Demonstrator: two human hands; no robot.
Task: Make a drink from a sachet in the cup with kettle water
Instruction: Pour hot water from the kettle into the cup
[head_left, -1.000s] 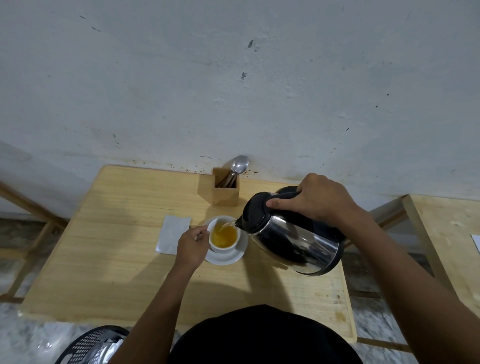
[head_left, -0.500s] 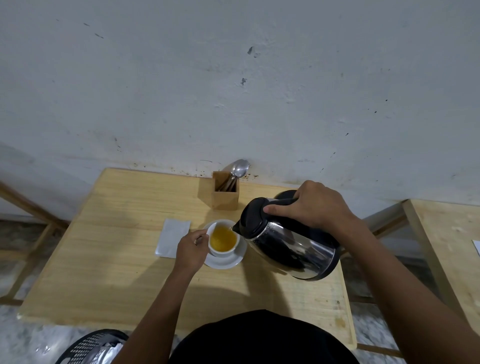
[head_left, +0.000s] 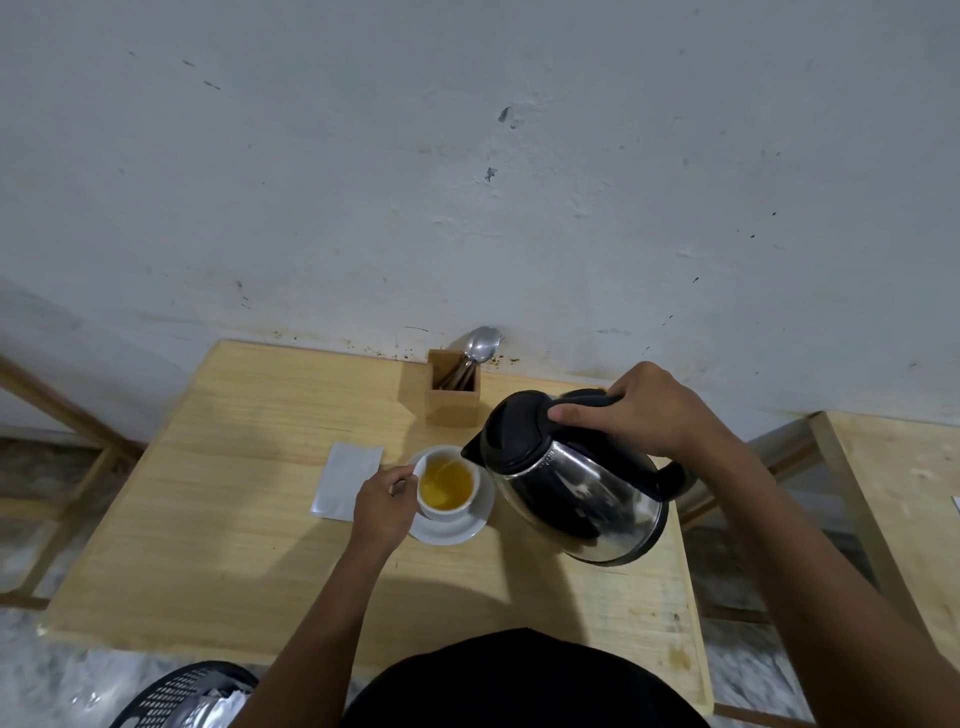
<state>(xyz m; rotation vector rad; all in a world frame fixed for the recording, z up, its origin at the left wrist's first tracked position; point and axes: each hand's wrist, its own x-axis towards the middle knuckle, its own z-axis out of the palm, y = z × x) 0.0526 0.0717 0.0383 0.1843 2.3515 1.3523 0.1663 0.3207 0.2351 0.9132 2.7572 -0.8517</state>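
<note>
A white cup (head_left: 448, 512) stands on a white saucer (head_left: 470, 529) in the middle of the wooden table (head_left: 218, 519). It holds yellow-orange liquid. My left hand (head_left: 383, 505) grips the cup at its left side. My right hand (head_left: 652, 408) is closed on the black handle of a steel kettle (head_left: 576, 493), which hangs tilted to the left with its spout just over the cup's right rim. A white sachet (head_left: 347, 479) lies flat on the table left of the cup, partly behind my left hand.
A small wooden holder (head_left: 453, 400) with spoons (head_left: 480, 345) stands at the back by the wall. A second wooden table (head_left: 904, 519) is at the right. A black perforated bin (head_left: 176, 696) sits on the floor at the lower left.
The kettle has tipped back toward upright and lifted slightly; the stream seen a second ago is thinner now. My left hand stays on the cup.
</note>
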